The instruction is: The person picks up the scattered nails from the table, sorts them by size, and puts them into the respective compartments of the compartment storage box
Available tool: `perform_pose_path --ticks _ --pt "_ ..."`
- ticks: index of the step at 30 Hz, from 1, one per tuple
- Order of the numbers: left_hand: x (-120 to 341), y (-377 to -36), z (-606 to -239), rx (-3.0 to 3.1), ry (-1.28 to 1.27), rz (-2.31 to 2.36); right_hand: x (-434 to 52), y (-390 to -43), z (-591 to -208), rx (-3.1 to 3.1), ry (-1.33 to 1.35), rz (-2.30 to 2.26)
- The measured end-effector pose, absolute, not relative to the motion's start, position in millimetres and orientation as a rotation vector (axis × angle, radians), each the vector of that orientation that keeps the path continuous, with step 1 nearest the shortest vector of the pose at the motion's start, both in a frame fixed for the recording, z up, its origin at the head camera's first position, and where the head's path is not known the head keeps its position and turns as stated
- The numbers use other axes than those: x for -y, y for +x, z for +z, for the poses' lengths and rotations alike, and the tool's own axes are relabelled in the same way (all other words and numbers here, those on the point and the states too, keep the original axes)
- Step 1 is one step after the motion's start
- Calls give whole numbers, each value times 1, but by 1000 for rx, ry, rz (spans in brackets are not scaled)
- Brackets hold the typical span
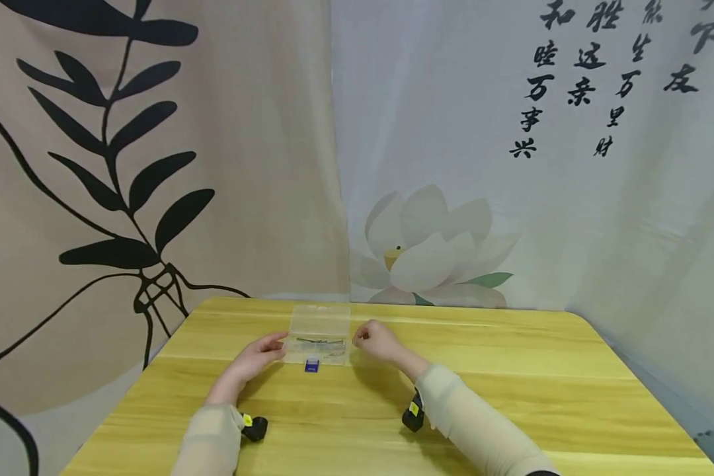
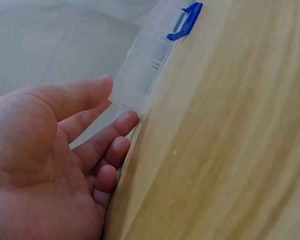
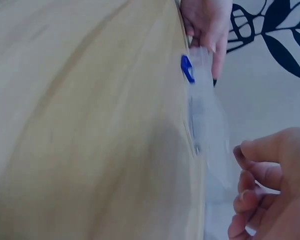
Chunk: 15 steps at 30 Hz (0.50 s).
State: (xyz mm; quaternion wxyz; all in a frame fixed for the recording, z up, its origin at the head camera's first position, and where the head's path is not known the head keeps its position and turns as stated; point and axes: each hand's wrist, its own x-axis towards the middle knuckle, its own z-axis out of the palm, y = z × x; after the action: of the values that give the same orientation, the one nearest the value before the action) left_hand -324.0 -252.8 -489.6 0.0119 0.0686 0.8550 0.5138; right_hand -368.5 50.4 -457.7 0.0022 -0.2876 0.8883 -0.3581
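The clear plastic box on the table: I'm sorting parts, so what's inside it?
Through the open clear box, thin dark metal pieces lie along the bottom; what kind is too small to tell. The left hand touches its left end, hiding little. The lid stands up behind.

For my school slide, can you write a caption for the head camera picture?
Two hands, left hand and right hand, flank an open clear plastic box on a yellow wooden table.

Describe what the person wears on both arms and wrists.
Both forearms are covered by pale beige, close-fitting sleeves: left sleeve, right sleeve. A small black device with a yellow mark sits at each wrist: the left wrist device and the right wrist device. The hands are bare, with no rings or gloves visible.
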Motion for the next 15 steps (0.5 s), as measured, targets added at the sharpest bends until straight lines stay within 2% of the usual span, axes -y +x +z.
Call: perform_pose_path --ticks 15 --pt "262 -332 -495 -2600 181 1638 -130 -382 -455 -2980 -730 -1126"
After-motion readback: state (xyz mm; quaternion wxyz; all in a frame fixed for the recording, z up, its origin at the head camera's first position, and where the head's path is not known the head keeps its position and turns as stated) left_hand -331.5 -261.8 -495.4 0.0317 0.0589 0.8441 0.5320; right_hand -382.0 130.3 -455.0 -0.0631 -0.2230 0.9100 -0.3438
